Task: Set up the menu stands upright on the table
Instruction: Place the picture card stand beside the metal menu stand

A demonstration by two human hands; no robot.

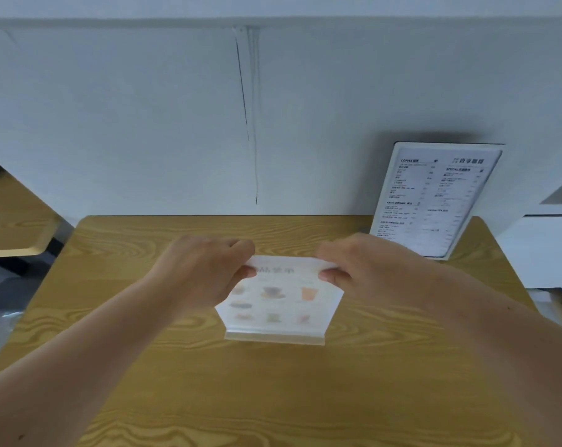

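Note:
A clear acrylic menu stand with a picture menu of drinks and dishes (281, 306) stands on its base in the middle of the wooden table (273, 398). My left hand (205, 269) pinches its top left corner and my right hand (353, 262) pinches its top right corner. A second, taller menu stand with black text (434, 201) stands upright at the back right of the table, leaning close to the white wall.
A white wall (144, 124) with a dark vertical crack runs along the table's far edge. Another wooden table (12, 217) is at the left. White furniture (544, 250) stands just beyond the right edge.

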